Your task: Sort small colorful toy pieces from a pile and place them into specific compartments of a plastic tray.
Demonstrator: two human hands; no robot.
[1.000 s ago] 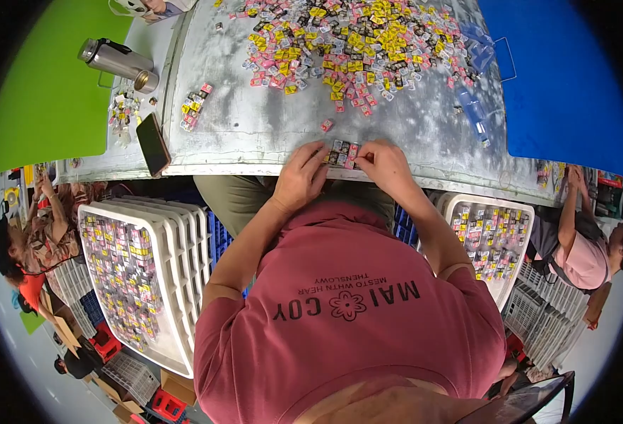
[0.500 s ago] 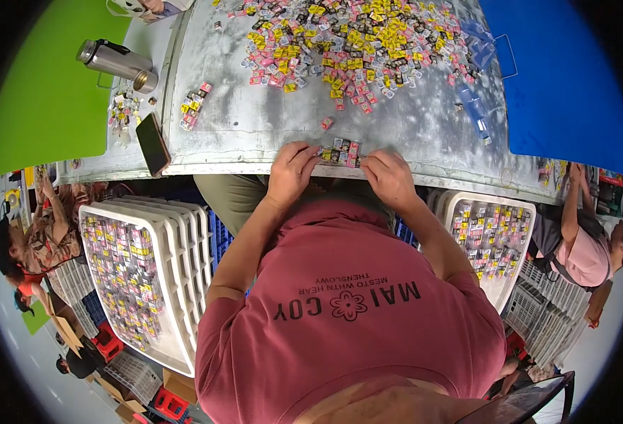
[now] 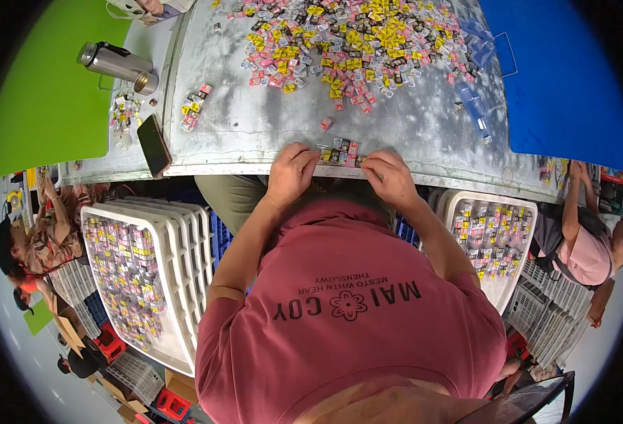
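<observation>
At the near edge of the table lies a small block of printed square pieces (image 3: 339, 152) in pink, black, white and yellow, set side by side in rows. My left hand (image 3: 291, 173) has its thumb and fingers pinched together at the left end of this block. At the opposite end my right hand (image 3: 390, 178) is closed in a similar pinch. The fingertips partly cover both ends of the lower row. A single pink piece (image 3: 326, 123) lies just beyond the block.
A wide heap of loose pieces (image 3: 354, 49) covers the far table. To the left are a grouped cluster (image 3: 195, 107), a phone (image 3: 154, 145) and a steel flask (image 3: 113, 60). White trays of pieces (image 3: 180, 283) (image 3: 520, 247) stand at both sides. Co-workers sit left and right.
Both hands stay at the block's ends, with only slight finger shifts. More yellow shows at the block's left end beside my left fingertips.
</observation>
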